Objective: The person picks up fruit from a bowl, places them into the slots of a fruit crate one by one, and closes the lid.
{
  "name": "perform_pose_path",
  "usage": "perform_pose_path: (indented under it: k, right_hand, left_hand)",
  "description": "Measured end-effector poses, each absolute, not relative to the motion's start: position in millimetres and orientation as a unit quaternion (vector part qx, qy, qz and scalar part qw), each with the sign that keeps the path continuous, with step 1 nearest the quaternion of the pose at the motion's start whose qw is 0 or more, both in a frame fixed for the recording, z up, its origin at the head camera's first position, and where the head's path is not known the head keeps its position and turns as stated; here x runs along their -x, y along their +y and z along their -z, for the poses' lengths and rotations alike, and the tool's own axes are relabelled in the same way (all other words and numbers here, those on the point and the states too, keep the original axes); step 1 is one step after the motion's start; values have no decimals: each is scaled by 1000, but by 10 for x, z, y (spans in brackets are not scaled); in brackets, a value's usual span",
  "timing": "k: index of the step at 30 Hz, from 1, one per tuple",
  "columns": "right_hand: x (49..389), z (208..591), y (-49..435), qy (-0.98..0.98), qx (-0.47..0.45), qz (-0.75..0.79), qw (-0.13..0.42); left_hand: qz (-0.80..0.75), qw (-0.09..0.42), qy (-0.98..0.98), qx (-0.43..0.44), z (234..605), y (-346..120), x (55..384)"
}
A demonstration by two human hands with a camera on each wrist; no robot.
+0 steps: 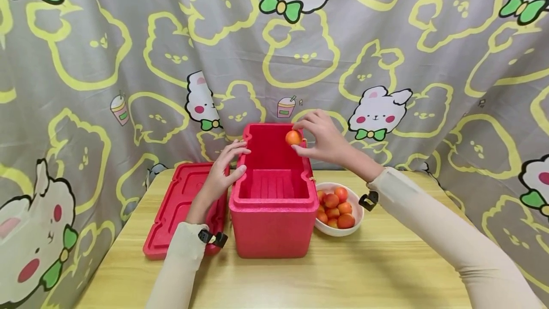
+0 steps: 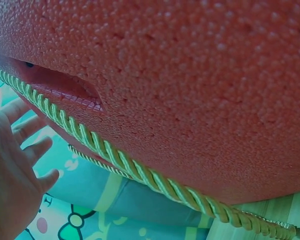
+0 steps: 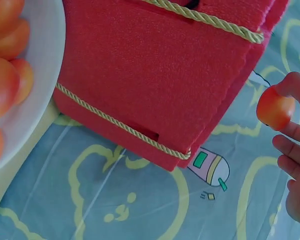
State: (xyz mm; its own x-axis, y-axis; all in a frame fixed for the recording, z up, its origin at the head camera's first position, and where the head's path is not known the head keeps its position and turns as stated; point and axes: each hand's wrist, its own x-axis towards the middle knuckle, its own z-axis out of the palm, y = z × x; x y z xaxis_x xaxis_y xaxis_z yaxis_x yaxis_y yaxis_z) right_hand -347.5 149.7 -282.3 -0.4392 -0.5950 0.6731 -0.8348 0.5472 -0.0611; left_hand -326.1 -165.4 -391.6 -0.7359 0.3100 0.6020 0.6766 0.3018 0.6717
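Observation:
A red foam box (image 1: 271, 232) stands without its lid in the middle of the table, and its visible floor is bare. My right hand (image 1: 323, 139) pinches a small orange-red tomato (image 1: 293, 138) between thumb and fingers, above the box's right rim near the back. In the right wrist view the same tomato (image 3: 275, 107) shows at the fingertips. My left hand (image 1: 220, 170) is at the box's left rim, its fingers spread and loosely straight. The left wrist view shows the hand (image 2: 15, 165) beside the box's side wall (image 2: 190, 90) and a twisted gold cord (image 2: 120, 155).
A white bowl (image 1: 359, 218) holding several similar tomatoes (image 1: 345, 221) stands close against the box's right side. On the left lies the red lid (image 1: 171, 218), partly under my left arm. A patterned curtain (image 1: 240, 61) hangs behind the wooden table (image 1: 343, 275).

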Motion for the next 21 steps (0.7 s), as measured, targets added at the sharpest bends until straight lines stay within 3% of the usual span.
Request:
perform_pose_path:
  k: [21]
  right_hand:
    - [3518,2897,1165,-875,-429,-67,214]
  left_hand:
    - [501,181,-787,310,3920,-1640,3272]
